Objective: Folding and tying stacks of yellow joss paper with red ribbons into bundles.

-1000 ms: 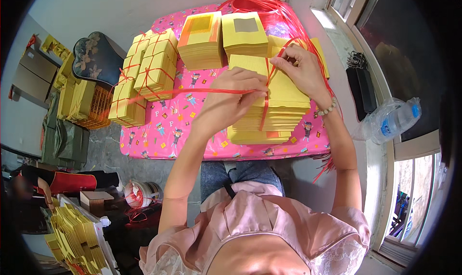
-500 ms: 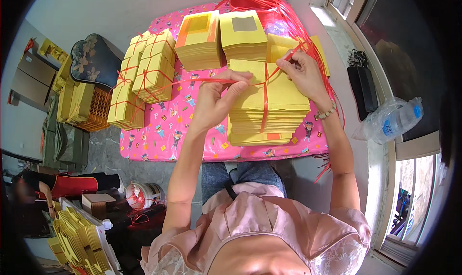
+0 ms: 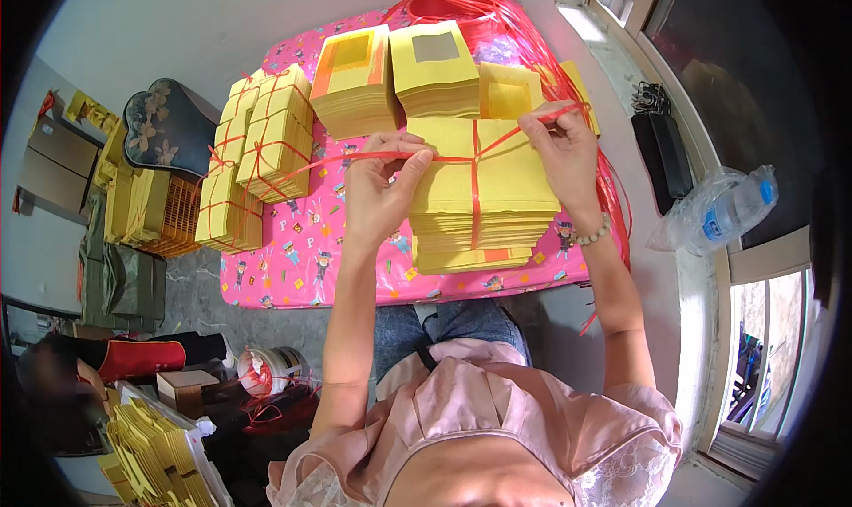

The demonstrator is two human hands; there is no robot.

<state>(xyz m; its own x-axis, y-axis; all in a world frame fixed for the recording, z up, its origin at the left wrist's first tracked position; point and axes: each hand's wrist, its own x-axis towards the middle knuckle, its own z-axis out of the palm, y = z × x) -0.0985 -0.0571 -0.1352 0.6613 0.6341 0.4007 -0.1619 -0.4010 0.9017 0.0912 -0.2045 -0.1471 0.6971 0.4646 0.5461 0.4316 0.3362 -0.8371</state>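
In front of me a thick stack of yellow paper (image 3: 524,174) lies on the table, with red plastic ribbon (image 3: 476,196) running down its front and crossing on top. My left hand (image 3: 383,179) is closed in a pinch on one end of the ribbon, at the left edge of the stack. At the upper right, my right hand (image 3: 564,157) pinches the other end. Both ends are stretched taut outward from the crossing point. A beaded bracelet (image 3: 591,232) circles my right wrist.
Tied yellow bundles (image 3: 275,134) stand at the table's left. Two untied stacks, one with an orange patch (image 3: 351,55), one with a grey patch (image 3: 435,47), stand behind. Loose red ribbon (image 3: 524,41) trails down the right side. A plastic bottle (image 3: 741,210) lies by the window. A person sits lower left.
My left hand has shifted left and my right hand slightly right and outward. The ribbon between them is pulled straighter, and its crossing sits tighter on the stack.
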